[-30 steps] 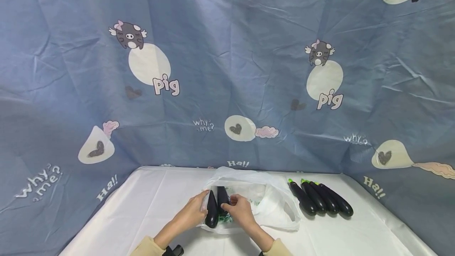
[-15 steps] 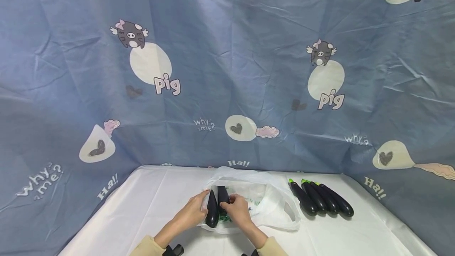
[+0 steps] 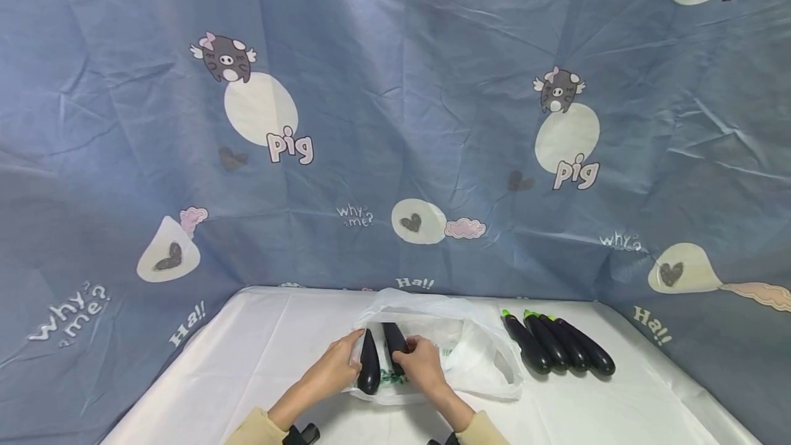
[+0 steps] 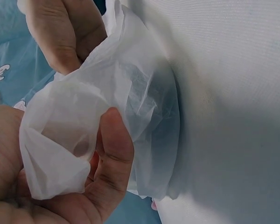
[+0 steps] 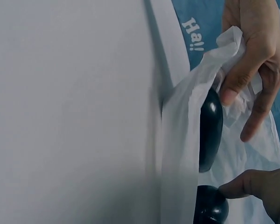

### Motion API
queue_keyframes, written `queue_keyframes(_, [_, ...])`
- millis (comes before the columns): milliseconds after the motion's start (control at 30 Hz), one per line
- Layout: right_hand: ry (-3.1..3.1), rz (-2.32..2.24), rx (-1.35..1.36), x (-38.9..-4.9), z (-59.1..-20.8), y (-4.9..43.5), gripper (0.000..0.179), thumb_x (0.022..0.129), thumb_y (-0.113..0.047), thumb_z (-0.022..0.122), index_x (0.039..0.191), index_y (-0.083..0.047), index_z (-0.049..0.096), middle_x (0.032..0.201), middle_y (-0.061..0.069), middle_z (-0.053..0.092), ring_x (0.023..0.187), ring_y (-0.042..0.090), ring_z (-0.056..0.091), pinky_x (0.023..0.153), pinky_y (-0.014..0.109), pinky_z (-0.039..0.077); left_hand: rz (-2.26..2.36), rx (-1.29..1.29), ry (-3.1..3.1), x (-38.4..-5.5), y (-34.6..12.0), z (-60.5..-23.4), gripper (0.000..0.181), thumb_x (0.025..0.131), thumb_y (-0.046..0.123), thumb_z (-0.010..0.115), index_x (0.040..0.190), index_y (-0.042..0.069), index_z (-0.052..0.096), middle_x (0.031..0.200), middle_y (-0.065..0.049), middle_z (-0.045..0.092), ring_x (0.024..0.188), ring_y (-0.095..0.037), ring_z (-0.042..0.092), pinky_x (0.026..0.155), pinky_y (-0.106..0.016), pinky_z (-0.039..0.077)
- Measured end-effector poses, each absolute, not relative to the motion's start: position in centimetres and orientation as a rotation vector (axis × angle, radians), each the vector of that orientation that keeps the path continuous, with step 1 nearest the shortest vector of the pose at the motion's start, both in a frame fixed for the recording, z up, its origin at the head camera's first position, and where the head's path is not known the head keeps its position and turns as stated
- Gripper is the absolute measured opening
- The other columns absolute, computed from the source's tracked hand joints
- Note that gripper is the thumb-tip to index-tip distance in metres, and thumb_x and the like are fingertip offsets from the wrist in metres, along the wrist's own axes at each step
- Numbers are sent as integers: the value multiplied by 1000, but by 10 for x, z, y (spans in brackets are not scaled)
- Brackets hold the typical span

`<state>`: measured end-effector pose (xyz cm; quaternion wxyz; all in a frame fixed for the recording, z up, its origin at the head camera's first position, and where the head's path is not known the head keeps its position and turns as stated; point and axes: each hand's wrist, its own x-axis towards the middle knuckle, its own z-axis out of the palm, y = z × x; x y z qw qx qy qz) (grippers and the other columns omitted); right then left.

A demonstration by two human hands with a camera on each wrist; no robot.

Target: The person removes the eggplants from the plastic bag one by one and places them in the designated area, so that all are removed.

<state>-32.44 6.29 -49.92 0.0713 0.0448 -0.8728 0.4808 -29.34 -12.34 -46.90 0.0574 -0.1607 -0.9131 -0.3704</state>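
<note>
A white plastic bag lies with its mouth open toward me. My left hand grips the left edge of its mouth; in the left wrist view, bunched plastic is held in the curl of that hand. Just inside the mouth lies one dark eggplant, close by my left fingers. Further right in the bag, a second eggplant is held by my right hand, and its far end is hidden under the plastic. The right wrist view shows my right thumb against its rounded end.
Several eggplants with green stem ends lie side by side right of the bag. The white-covered table ends at a blue patterned cloth hanging behind it and along its sides.
My right hand has shifted slightly right with the second eggplant, which now slants, and the gap between the two eggplants in the bag has widened. My left hand stays at the bag's edge.
</note>
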Motion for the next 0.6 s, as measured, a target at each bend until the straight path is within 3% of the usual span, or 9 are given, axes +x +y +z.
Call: queue_keyframes(600, [-2649,1440,142,-321,-500,75,46,74,-18,71,108,12,64,91,17,70,82,23,66,75,40,58,-1140,-502,-2753,-292,-122,-468,63,74,-8,63,133,-15,44,134,-37,48,125,-53,46,103,-61,39])
